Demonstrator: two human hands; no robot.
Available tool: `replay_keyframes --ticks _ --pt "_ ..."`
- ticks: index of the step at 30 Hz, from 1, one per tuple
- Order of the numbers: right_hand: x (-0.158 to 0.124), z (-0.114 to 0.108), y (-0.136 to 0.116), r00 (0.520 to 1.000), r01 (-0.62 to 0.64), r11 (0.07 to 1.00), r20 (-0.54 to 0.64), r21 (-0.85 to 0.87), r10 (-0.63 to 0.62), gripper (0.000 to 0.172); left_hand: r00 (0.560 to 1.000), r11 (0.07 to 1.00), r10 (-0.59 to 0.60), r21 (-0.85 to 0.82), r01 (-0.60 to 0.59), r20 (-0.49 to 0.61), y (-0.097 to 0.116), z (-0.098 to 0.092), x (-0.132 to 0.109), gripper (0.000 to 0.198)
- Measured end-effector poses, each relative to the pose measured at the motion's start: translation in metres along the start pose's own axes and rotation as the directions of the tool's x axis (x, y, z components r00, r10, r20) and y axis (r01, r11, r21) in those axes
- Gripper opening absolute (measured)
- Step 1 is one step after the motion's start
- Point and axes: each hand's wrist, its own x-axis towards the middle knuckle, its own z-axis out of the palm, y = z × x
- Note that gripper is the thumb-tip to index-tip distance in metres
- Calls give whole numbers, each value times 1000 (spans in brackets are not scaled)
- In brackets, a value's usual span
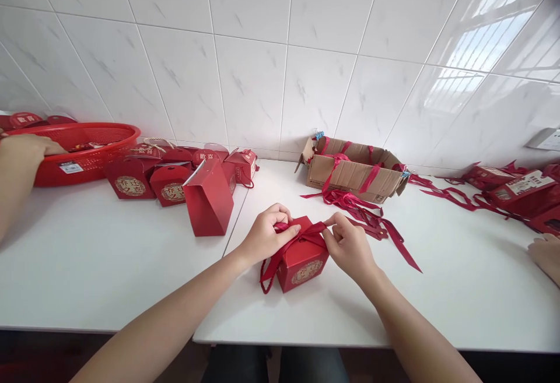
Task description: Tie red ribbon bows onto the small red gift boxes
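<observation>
The left hand at ten o'clock and right hand at two finger-pinch a glossy crimson fabric ribbon on a small red cardboard box.

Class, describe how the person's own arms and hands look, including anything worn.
The left hand and right hand are ungloved. Both forearms are bare, with no sleeves in view. No watch, bracelet, ring or marking shows.
</observation>
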Motion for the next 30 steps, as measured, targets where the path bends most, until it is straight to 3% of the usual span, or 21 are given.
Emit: replay_keyframes --ticks 20,30 --pt "-2 2 1 999 37 999 -35 33 -36 5 998 992 56 112 -52 -28 0 -4 2 41" --pt "-1 -2 -1 996 21 994 -85 104 -12 6 999 999 39 -6 -39 -29 -8 -7 5 39"
